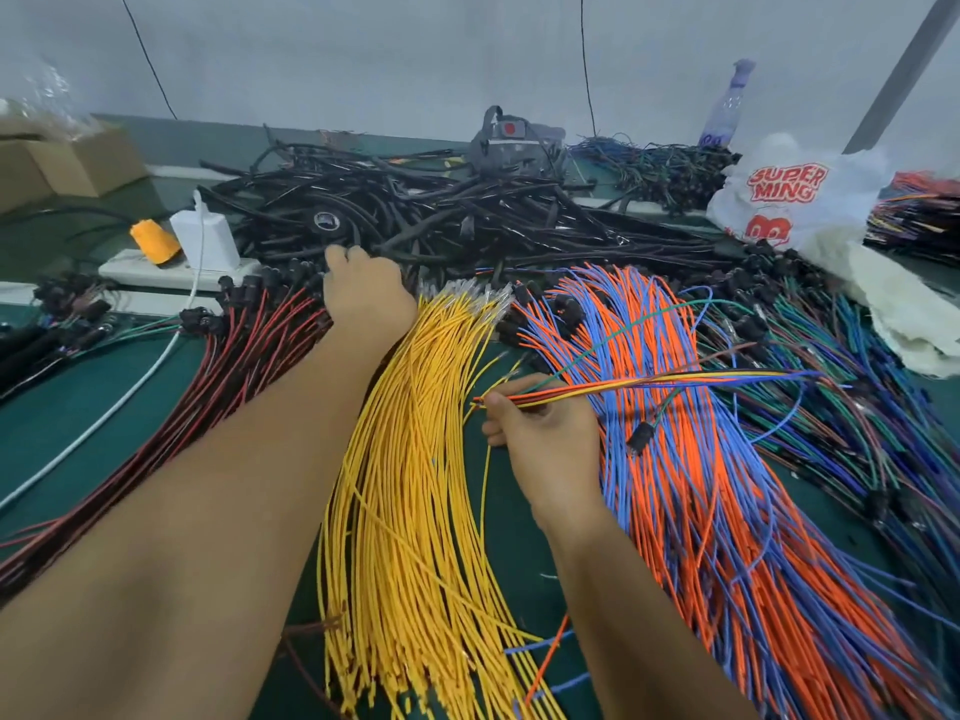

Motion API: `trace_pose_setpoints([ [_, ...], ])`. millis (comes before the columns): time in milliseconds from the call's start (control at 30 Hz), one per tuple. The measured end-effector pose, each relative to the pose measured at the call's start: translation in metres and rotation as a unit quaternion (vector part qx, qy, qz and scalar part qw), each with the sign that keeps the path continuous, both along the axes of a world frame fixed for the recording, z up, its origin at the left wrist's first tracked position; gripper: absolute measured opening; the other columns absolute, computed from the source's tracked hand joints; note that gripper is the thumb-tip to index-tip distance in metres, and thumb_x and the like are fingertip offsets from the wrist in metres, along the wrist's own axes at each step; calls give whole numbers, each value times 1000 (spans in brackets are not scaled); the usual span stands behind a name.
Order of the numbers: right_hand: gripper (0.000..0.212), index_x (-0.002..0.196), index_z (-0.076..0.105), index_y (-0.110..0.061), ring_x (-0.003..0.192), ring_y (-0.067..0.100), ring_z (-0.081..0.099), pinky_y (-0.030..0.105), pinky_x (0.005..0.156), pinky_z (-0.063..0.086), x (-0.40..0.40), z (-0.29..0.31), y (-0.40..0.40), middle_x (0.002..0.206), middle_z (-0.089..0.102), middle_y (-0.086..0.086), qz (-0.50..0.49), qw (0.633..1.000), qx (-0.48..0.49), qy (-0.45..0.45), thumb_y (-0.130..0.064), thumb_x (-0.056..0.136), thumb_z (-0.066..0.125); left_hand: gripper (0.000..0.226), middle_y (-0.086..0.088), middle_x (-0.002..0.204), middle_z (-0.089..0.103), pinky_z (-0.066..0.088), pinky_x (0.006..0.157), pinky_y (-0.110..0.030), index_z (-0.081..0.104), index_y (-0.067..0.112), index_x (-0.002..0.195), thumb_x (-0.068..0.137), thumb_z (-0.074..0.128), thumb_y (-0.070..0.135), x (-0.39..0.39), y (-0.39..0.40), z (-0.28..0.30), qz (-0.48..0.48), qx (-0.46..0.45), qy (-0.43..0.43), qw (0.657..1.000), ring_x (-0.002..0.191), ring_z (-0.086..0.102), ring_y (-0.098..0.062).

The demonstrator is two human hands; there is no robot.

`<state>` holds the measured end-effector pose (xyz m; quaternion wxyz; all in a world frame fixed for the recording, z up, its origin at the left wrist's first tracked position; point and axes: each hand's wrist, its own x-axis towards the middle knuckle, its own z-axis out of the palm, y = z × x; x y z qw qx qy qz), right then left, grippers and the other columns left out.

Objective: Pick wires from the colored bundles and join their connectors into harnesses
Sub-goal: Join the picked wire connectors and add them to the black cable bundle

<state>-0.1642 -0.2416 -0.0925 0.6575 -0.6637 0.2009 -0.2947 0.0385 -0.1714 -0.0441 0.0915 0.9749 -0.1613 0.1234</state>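
Your right hand (pixel 545 431) pinches a small sheaf of picked wires (pixel 649 384) that trails right over the orange-and-blue bundle (pixel 701 485). Your left hand (pixel 363 288) reaches down at the connector end of the red-and-black bundle (pixel 244 350), beside the yellow bundle (pixel 415 485); you cannot tell its grip from here

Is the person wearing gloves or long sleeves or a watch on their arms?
No. The left hand and the right hand are both bare, with no gloves, rings or watch showing. Both forearms are bare too, right down to the bottom edge of the picture, so no sleeves can be seen.
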Motion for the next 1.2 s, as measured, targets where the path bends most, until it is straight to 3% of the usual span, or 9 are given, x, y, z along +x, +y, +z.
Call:
trace_pose_setpoints([
  [167,20,74,62,-15,53,11,64,19,51,51,-3,4,1,58,65,-3,-3,1000,0,-10,1,87,66,33,-16,109,64,44,93,-42,69,9,108,92,53,33,-22,10,25,-21,-143,20,989,105,53,-36],
  [267,19,76,62,-15,53,10,65,19,51,51,-5,5,2,58,66,-5,-5,1000,2,-13,1,87,66,19,-8,81,68,52,67,-32,70,6,87,88,63,24,-43,26,28,-26,-396,166,903,72,63,-21],
  [367,21,75,62,-15,52,9,64,18,50,50,-6,5,3,56,66,-5,-10,1000,0,-15,2,87,64,11,-4,68,60,40,42,-19,61,9,81,90,64,14,-76,38,15,-6,-634,350,690,51,55,-8],
  [500,24,72,62,-18,51,10,63,20,49,49,-6,3,4,54,65,-4,-18,1000,0,-20,1,88,64,13,-12,78,68,55,54,-19,65,-3,89,91,62,10,-115,44,-6,-42,-865,444,231,59,64,-15],
  [567,25,72,62,-18,51,10,63,20,49,49,-6,3,4,53,65,-3,-21,1000,-3,-21,0,88,64,26,-9,72,66,54,52,-19,64,-3,86,96,53,17,-128,46,-16,-91,-880,454,105,57,64,-14],
  [633,23,73,62,-18,50,10,64,19,49,49,-6,3,6,53,65,-4,-23,999,-7,-21,0,88,64,32,-1,63,59,49,46,-16,58,4,85,102,41,25,-136,45,-21,-103,-869,470,117,50,60,-9],
  [733,21,74,62,-15,50,10,64,19,48,49,-7,5,9,55,65,-3,-31,999,-3,-25,1,87,65,30,2,58,51,51,50,-19,51,11,86,104,33,27,-141,43,-21,-86,-855,463,216,48,57,-9],
  [967,19,75,61,-12,49,8,63,19,50,51,-7,10,20,58,63,3,-12,999,27,-22,3,88,64,17,14,76,67,36,59,-20,54,22,88,101,43,20,-144,35,-25,-164,-752,391,505,64,45,-4],
  [1200,17,77,62,-11,53,10,65,21,54,53,-4,8,16,56,65,0,-18,999,34,-13,1,88,65,18,5,85,74,46,77,-20,51,20,87,94,54,4,-140,33,-28,-162,-792,367,460,85,62,-8],
])
